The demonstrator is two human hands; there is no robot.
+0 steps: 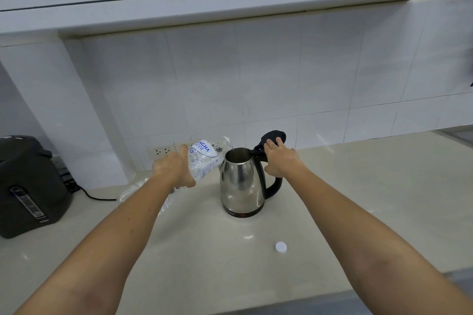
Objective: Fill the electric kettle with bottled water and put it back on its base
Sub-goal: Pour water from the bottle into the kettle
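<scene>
Midway through the filling, by the look of it. Left hand (pixel 176 169) wrapped around the body of the water bottle (pixel 204 158), tilted with its neck over the open mouth of the electric kettle (pixel 242 181); a thin thread of water seems to fall from the neck toward the opening, though too fine to be sure of. Right hand (pixel 280 161) laid on top of the black handle (pixel 275 184), fingers reaching forward to the raised lid (pixel 272 137), holding it back; that grip neither fully spread nor pressed together, more a loose clasp over the handle with the fingertips extended, thumb tucked at the handle's side. Left grip closed firmly on the bottle. Kettle standing upright on the desk (pixel 358 199), roughly centre, in front of the tiled wall. White bottle cap (pixel 280 246) lying apart on the desk, nearer the camera, so uncapping already done. Water level inside the kettle not visible from here; bottle apparently still holding a good deal, judging by the clear bulk below the label. Base not clearly distinguishable: a dark ring at the kettle's foot could be the base or only the kettle's own bottom, cannot tell. Left to do, as judged: finish pouring, right the bottle, shut the lid, seat the kettle on its base. Dark appliance (pixel 30 184) with a cord at far left, uninvolved
</scene>
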